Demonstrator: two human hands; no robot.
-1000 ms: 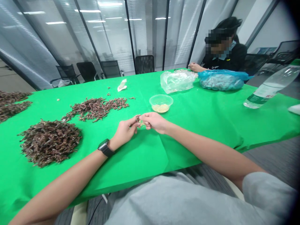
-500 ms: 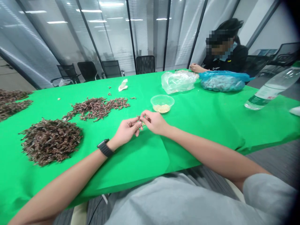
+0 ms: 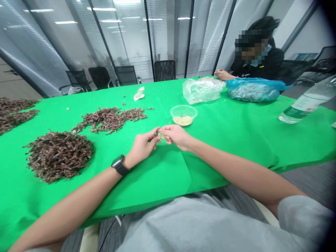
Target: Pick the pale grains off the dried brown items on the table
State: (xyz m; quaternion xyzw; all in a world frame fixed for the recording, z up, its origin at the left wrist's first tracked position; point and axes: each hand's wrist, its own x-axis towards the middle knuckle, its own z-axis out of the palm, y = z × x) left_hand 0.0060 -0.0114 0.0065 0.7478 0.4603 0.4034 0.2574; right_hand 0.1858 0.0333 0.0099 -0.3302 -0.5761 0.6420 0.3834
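Note:
My left hand (image 3: 144,144) pinches a small dried brown piece (image 3: 158,132) between thumb and fingers, above the middle of the table. Close against it on the right is my right hand (image 3: 177,135), its fingertips pressed together at that same piece; what exactly they grip is hidden. Beneath the fingertips lie small yellowish bits (image 3: 162,137) on the green cloth. Just beyond my right hand stands a clear plastic bowl (image 3: 183,111) with pale, seed-like grains in the bottom. To the left are a large heap of dried brown pieces (image 3: 59,155) and a flatter spread of similar pieces (image 3: 105,119).
More brown piles (image 3: 17,115) lie at the far left. A crumpled white tissue (image 3: 139,93), a clear plastic bag (image 3: 201,90), a full blue bag (image 3: 254,90) and a water bottle (image 3: 301,105) stand around the table. Another person (image 3: 258,59) sits at the far right.
My fingers have shifted slightly around the small brown piece, and the yellowish bits below show a little more. The whole view has moved a little; other things stay in place.

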